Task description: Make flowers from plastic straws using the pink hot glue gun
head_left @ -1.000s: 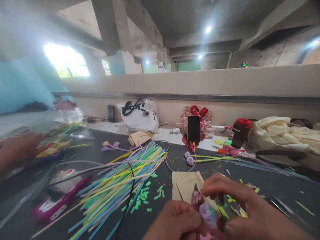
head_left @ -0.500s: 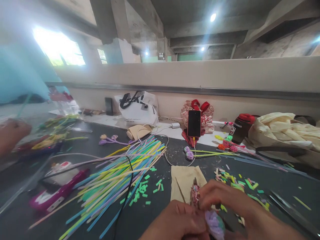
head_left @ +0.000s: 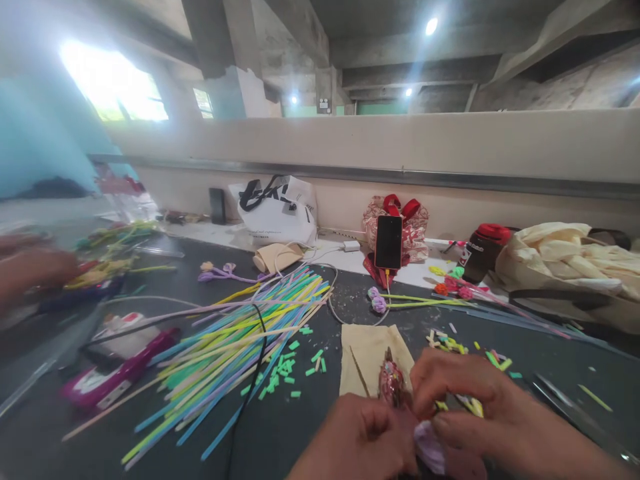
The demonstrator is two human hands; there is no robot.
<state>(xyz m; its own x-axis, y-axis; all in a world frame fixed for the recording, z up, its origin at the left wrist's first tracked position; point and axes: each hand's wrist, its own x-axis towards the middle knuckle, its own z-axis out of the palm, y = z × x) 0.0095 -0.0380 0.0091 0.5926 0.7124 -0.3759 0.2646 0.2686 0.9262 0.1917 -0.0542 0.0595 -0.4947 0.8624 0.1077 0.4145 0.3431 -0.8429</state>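
My right hand (head_left: pixel 465 407) is closed, thumb and fingers pinching a small lilac flower head (head_left: pixel 429 448) of soft, fuzzy material. Close beside it, my left hand (head_left: pixel 363 433) has its fingers pressed together near the flower; whatever they grip is hidden. Just beyond both hands, a glittery reddish tool with a pointed metal tip (head_left: pixel 390 380) lies on a beige cloth (head_left: pixel 354 347). Left of the cloth, short green cut pieces (head_left: pixel 285 365) are scattered on the dark table.
A large bundle of pastel fuzzy stems (head_left: pixel 240 353) spreads to the left, crossed by a black cable. Beyond are a magenta-and-white tool (head_left: pixel 117 373) and a co-worker's blurred hand (head_left: pixel 37 270). Scissors-like metal blades (head_left: pixel 565 400) lie right. A phone (head_left: pixel 389 241) leans at the back.
My right hand has shifted slightly right, its thumb now over the lilac flower, which shows less. My left hand stays close by. The co-worker's hand at far left moved right.
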